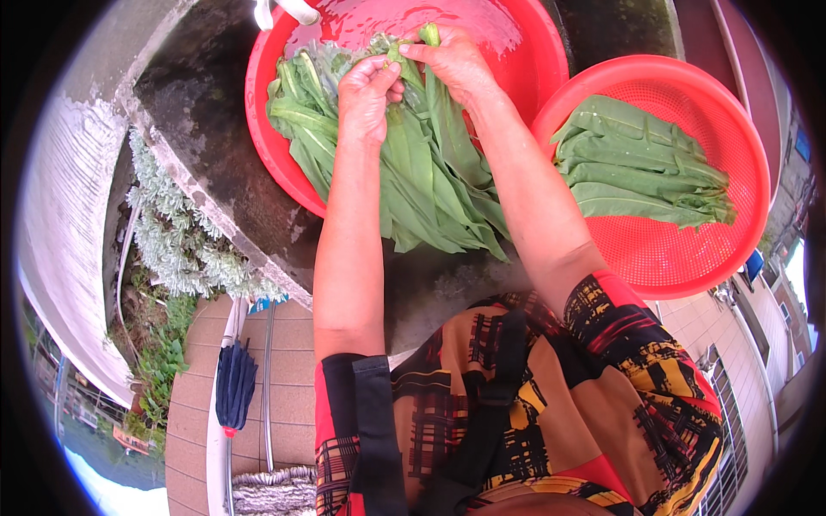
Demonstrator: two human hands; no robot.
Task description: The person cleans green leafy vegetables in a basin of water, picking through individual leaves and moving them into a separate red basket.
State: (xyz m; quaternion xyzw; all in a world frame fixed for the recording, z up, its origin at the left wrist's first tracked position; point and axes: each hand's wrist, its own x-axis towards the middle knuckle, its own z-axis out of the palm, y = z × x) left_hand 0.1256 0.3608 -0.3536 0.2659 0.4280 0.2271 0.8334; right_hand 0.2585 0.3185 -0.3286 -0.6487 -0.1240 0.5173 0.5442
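A big red basin (256, 112) holds water and a heap of long green leafy vegetables (413, 172), some of which hang over its near rim. Above the heap my left hand (367, 93) is closed, thumb and fingers pinching the stem end of a leaf. Close beside it, my right hand (456, 64) grips the same leafy stems, their pale ends poking up between its thumb and fingers. To the right stands a red colander (662, 258) with a bunch of green leaves (641, 163) laid side by side in it.
A white tap (297, 10) reaches over the basin's far left rim. The basin stands in a dark concrete sink (198, 95). Silvery plants (185, 232) grow to the left. Below them are a folded dark blue umbrella (235, 387) and a grey mop head (275, 492).
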